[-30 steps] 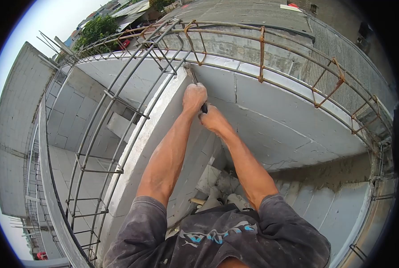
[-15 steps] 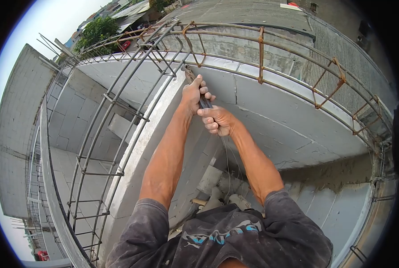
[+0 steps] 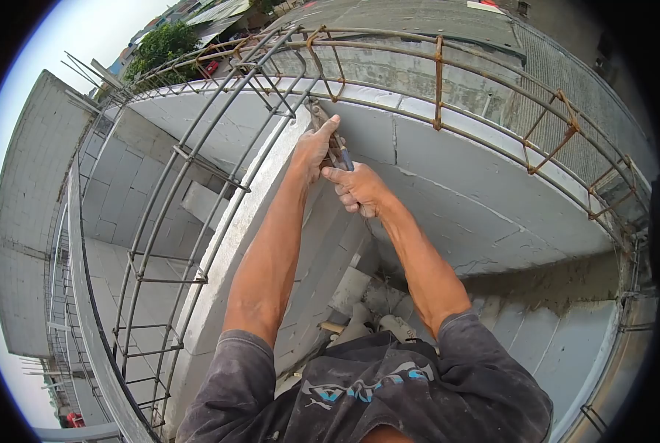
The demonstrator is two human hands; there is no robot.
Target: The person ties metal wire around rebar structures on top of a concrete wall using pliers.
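Note:
My left hand [image 3: 312, 148] and my right hand [image 3: 361, 189] meet at the corner where two white block walls join. Both are closed around a pair of pliers [image 3: 339, 150] with dark blue handles. The left hand is around the upper part, near the jaws. The right hand holds the handle ends just below. The jaws point up at a grey rebar cage [image 3: 197, 159] that lies along the top of the left wall [image 3: 252, 214]. What the jaws bite on is too small to see.
A rusty rebar cage [image 3: 437, 81] runs along the top of the right wall [image 3: 485, 192]. Block offcuts and rubble [image 3: 356, 306] lie far below between my arms. To the left the wall drops to a lower floor [image 3: 108, 273].
Both hands have shifted their hold on the pliers, the right hand has slid up close under the left, and the view has tilted slightly.

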